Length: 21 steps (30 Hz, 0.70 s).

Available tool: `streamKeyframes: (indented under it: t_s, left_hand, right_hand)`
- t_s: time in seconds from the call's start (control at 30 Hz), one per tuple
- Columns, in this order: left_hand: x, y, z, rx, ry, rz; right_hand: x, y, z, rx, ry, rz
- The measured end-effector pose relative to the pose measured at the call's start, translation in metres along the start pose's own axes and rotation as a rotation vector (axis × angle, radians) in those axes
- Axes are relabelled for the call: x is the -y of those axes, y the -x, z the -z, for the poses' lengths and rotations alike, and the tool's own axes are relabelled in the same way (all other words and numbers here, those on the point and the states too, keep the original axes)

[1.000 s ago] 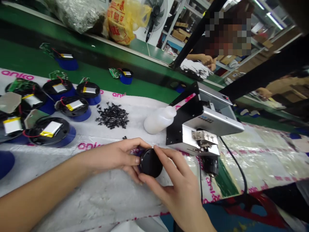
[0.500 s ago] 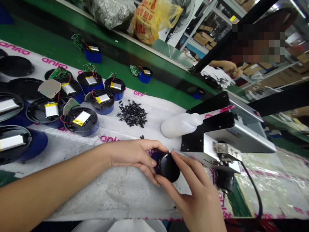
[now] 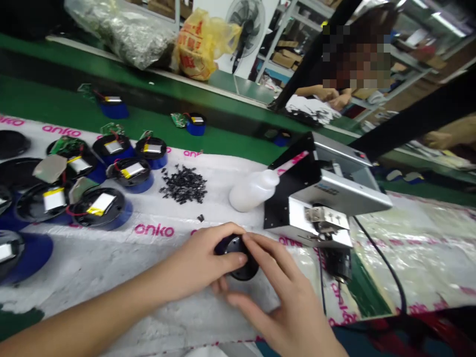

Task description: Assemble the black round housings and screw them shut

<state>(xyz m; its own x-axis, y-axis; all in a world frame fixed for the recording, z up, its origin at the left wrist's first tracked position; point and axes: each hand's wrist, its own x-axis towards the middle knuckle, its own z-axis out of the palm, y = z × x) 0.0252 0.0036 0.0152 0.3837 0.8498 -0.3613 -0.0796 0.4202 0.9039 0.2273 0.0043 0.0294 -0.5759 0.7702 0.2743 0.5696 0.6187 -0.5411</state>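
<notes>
i'm watching the left hand (image 3: pixel 195 263) and right hand (image 3: pixel 282 302) holding a round black housing (image 3: pixel 241 270), fingers (image 3: pixel 267 253) closed around it over the table (image 3: pixel 148 317), while other open housings (image 3: pixel 130 181) are sitting nearby, their batteries (image 3: pixel 101 203) exposed and uncovered.

I could not inspect most of the round black housing (image 3: pixel 238 260); the left hand (image 3: pixel 197 263) and right hand (image 3: pixel 286 292) covered it. The heaped black pieces (image 3: pixel 183 184) were too small to identify, the silver machine's label (image 3: pixel 327 189) was illegible, and the left edge cut off a round unit (image 3: pixel 11 238).
</notes>
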Motion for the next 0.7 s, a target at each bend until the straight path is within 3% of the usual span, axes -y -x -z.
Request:
streamKeyframes:
  t_s: [0.07, 0.13, 0.17, 0.2, 0.3, 0.37, 0.43, 0.6, 0.7]
  left_hand:
    - [0.001, -0.001, -0.005, -0.013, 0.010, 0.061]
    - [0.002, -0.003, -0.005, -0.016, 0.009, 0.087]
    - [0.002, -0.004, -0.004, -0.014, 0.004, 0.088]
    - [0.003, -0.005, -0.003, -0.005, 0.002, 0.090]
    - [0.002, -0.007, -0.001, 0.013, -0.002, 0.110]
    - [0.001, -0.007, -0.001, -0.005, -0.001, 0.125]
    - [0.001, -0.007, -0.001, -0.026, 0.002, 0.143]
    - [0.005, -0.009, -0.001, -0.064, 0.020, 0.165]
    - [0.006, -0.009, -0.001, -0.095, 0.041, 0.178]
  right_hand:
    - [-0.019, 0.006, 0.023, -0.272, 0.004, -0.216]
    - [-0.050, 0.009, 0.051, -0.792, 0.165, -0.551]
    - [-0.068, 0.010, 0.064, -0.852, 0.193, -0.652]
    - [-0.086, 0.011, 0.075, -0.830, 0.173, -0.725]
    - [-0.128, 0.011, 0.089, -0.652, -0.087, -0.835]
    - [-0.137, 0.011, 0.087, -0.607, -0.299, -0.795]
    - [-0.130, 0.011, 0.085, -0.659, -0.494, -0.688]
    - [-0.072, -0.009, 0.100, -0.848, -0.839, -0.396]
    - [-0.040, -0.040, 0.100, -0.991, -0.868, -0.185]
